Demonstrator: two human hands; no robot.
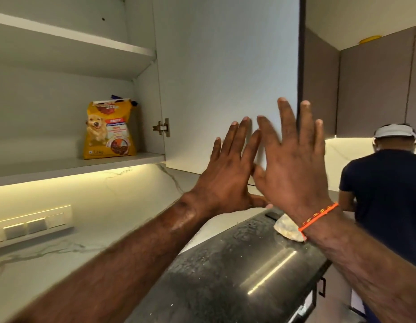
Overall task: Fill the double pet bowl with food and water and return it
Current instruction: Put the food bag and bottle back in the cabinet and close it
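Dog-food bag point(109, 130) — yellow, top crumpled, upright on cupboard shelf point(85, 165) — left hand point(228, 173), right hand point(293, 164) spread flat.

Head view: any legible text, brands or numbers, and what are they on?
Yellow dog food bag on the lower cabinet shelf:
Brand logo at the top: blurred, not readable.
Red and white panel mid-bag: lettering too small to read.
Weight mark at bottom left: blurred; looks like "1.2 kg", not certain.
Switch panel on the wall: no text visible.

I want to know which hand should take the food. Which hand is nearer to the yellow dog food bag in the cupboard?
Left. The left hand is raised open, to the right of the dog food bag and lower. The right hand is open further right, beside it.
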